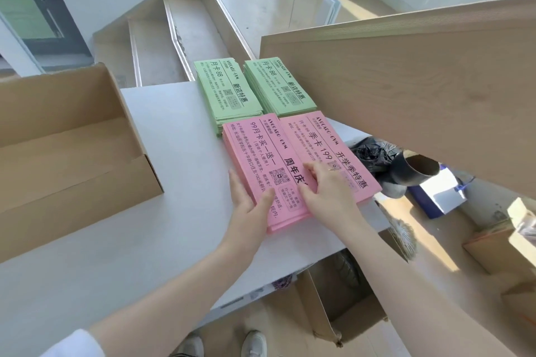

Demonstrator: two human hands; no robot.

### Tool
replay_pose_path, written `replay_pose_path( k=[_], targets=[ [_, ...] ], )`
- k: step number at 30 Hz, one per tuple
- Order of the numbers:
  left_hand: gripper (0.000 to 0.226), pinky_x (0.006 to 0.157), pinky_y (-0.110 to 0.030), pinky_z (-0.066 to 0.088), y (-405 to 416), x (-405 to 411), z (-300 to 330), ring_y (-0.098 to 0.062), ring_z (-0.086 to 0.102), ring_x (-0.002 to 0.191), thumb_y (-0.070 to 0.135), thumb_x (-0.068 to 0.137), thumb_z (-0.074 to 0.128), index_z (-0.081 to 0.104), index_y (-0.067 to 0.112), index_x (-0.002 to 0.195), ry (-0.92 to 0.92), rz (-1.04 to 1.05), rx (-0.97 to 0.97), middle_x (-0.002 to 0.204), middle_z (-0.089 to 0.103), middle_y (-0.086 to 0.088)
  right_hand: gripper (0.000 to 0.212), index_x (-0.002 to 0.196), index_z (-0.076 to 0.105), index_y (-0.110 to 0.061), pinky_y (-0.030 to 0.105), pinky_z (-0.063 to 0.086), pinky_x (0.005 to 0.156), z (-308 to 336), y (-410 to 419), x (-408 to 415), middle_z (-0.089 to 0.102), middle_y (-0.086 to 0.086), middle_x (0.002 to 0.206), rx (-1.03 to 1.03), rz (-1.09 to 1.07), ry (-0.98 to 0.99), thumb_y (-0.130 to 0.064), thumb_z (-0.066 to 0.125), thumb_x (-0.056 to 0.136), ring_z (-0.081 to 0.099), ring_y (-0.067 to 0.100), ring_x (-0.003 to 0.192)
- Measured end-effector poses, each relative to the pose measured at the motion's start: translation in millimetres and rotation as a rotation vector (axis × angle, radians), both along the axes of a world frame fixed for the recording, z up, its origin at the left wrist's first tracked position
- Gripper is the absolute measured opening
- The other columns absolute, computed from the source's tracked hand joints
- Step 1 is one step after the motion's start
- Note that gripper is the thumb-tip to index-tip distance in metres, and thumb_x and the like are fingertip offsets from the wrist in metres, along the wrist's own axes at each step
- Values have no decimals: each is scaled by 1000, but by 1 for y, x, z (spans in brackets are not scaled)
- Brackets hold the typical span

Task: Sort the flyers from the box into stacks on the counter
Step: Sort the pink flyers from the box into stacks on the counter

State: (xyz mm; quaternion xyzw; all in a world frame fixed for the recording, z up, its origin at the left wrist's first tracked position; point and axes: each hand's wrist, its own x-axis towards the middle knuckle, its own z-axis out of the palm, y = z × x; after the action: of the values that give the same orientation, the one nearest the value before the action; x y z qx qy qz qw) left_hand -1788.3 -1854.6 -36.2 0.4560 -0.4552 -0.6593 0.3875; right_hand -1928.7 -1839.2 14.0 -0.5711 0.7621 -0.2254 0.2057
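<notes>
Two green flyer stacks, the left one (pixel 224 90) and the right one (pixel 277 85), lie side by side at the far edge of the white counter (pixel 179 139). In front of them lie two pink flyer stacks. My left hand (pixel 249 200) grips the near left edge of the left pink stack (pixel 255 151), thumb on top. My right hand (pixel 327 191) rests with curled fingers where that stack meets the right pink stack (pixel 324 139). An open cardboard box (pixel 66 139) stands on the counter's left side, and I see no flyers inside it.
A large wooden board (pixel 406 87) leans over the counter's right side, close to the stacks. Below on the right are a black bag (pixel 374 151), a dark tube (pixel 414 174) and another cardboard box (pixel 342 307) on the floor. Stairs (pixel 179 32) descend beyond the counter.
</notes>
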Motion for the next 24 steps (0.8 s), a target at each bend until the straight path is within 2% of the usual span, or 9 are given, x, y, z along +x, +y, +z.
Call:
replay_pose_path(
  k=[2,4,6,8,9,11,16,20,24],
  targets=[
    [118,116,-36,20,7,-4,0,-3,20,139,47,69,71,-21,36,142,-69,-67,-71,156,2,15,45,131,47,-9,34,35,103,-1,0,1,55,8,126,-6,-6,16,-14,57,88,46,22,121],
    [134,116,-34,20,11,-7,-1,-3,14,141,44,60,81,-29,37,138,-186,-102,-153,152,-13,21,42,129,49,-9,32,35,103,-2,0,0,56,8,125,-4,12,17,-15,57,88,46,23,119],
    [138,118,-28,5,13,-4,-7,-5,-9,143,37,61,83,-35,36,132,-309,-138,-284,144,-34,21,45,131,47,-9,29,30,104,0,1,-3,51,8,132,7,72,36,-19,58,88,42,21,124],
    [136,105,-8,-18,15,2,-9,1,-37,131,37,64,81,-34,28,134,-460,-185,-420,135,-48,14,52,136,41,-13,30,20,111,2,5,-8,36,5,146,20,162,62,-26,59,89,29,19,136],
    [133,98,-1,-20,17,5,-8,4,-42,125,38,66,80,-34,27,133,-512,-203,-472,134,-50,13,55,138,40,-16,31,16,113,3,5,-11,29,2,151,24,206,74,-30,59,88,22,17,139],
    [125,97,0,-18,21,9,-10,9,-42,123,40,70,76,-35,31,128,-557,-215,-524,133,-50,15,53,137,41,-19,32,14,113,7,3,-16,25,-1,152,23,267,80,-33,58,89,18,16,141],
    [110,105,-4,-9,23,10,-11,15,-32,127,35,77,70,-25,32,133,-527,-189,-537,139,-37,22,42,130,48,-14,29,19,111,19,-29,-14,37,0,146,-12,357,64,-26,56,91,30,16,136],
    [114,103,0,-8,21,9,-10,16,-29,128,33,73,75,-22,34,133,-506,-133,-510,143,-34,19,45,137,40,-17,33,30,106,30,-78,8,42,1,142,24,452,39,-24,50,94,43,18,125],
    [116,103,0,-6,16,7,-14,14,-25,131,40,71,75,-21,32,136,-482,-111,-498,142,-31,24,53,143,29,-13,40,25,112,24,-118,25,33,6,148,71,528,153,-24,47,94,34,25,133]
  ],
)
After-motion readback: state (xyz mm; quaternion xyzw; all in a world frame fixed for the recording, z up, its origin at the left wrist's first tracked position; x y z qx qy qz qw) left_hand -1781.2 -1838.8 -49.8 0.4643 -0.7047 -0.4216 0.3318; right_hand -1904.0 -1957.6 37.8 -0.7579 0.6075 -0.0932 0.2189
